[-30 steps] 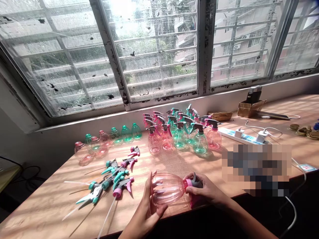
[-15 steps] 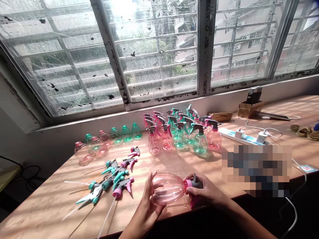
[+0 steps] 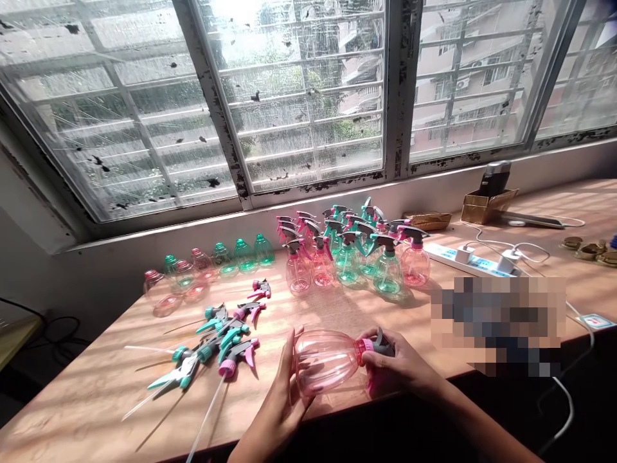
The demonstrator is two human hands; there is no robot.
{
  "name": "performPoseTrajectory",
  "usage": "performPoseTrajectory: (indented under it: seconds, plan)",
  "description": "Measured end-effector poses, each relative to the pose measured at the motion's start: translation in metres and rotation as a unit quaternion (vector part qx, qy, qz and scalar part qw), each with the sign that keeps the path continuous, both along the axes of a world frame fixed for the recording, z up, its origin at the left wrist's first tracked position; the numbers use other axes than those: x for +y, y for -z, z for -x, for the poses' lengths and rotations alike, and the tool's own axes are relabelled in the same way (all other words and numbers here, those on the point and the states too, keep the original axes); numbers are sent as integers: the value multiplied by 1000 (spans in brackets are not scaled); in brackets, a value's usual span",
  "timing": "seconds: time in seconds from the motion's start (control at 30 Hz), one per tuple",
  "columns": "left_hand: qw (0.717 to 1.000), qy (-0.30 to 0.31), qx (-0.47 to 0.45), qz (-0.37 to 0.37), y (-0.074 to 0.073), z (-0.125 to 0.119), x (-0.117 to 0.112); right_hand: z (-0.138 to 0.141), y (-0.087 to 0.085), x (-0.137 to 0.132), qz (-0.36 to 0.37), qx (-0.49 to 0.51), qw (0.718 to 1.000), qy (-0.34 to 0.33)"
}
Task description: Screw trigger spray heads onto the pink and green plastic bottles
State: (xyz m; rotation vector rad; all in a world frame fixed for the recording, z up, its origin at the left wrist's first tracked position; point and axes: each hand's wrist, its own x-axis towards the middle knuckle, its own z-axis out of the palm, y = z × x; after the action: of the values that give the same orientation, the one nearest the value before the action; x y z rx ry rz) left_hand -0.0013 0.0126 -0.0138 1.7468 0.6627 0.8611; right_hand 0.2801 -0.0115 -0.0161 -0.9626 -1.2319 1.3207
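Note:
A clear pink spray bottle (image 3: 325,360) lies sideways just above the front edge of the wooden table (image 3: 87,399). My left hand (image 3: 284,399) cups the bottle's rounded base, fingers wrapped round it. My right hand (image 3: 402,370) is closed on the pink and grey trigger sprayer head (image 3: 380,350) at the bottle's neck. To the left lies a heap of loose trigger sprayer heads (image 3: 222,341), pink and teal, with long dip tubes.
Several finished pink and green spray bottles (image 3: 351,257) stand in a group behind. Capless bottles (image 3: 207,267) line the back left by the window wall. A power strip (image 3: 475,260) with chargers and cables, a small box (image 3: 486,202) and a blurred patch lie right.
The view has shifted down slightly. Both hands keep hold of the bottle and sprayer head; the right hand has turned a little on the head.

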Motion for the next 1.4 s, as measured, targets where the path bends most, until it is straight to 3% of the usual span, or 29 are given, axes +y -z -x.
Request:
performPoseTrajectory:
  seconds: [0.2,0.5,0.77,1.0,1.23,1.4]
  plan:
    - [999,-14,42,-14,-3,2,-2,1,-6,-4,-3,-10,1000,-18]
    - [999,1,21,-28,-1,2,-2,1,-5,-2,-8,-21,1000,-6]
    - [999,-9,36,13,-12,0,-5,2,-10,-4,-4,-30,999,-12]
    - [999,-14,24,-31,-2,1,0,2,-10,-4,15,12,999,-32]
    - [999,-14,21,-23,-5,0,-2,2,-13,-5,20,6,999,-30]
    - [1000,-23,8,-16,1,-1,2,2,-10,-4,18,5,999,-27]
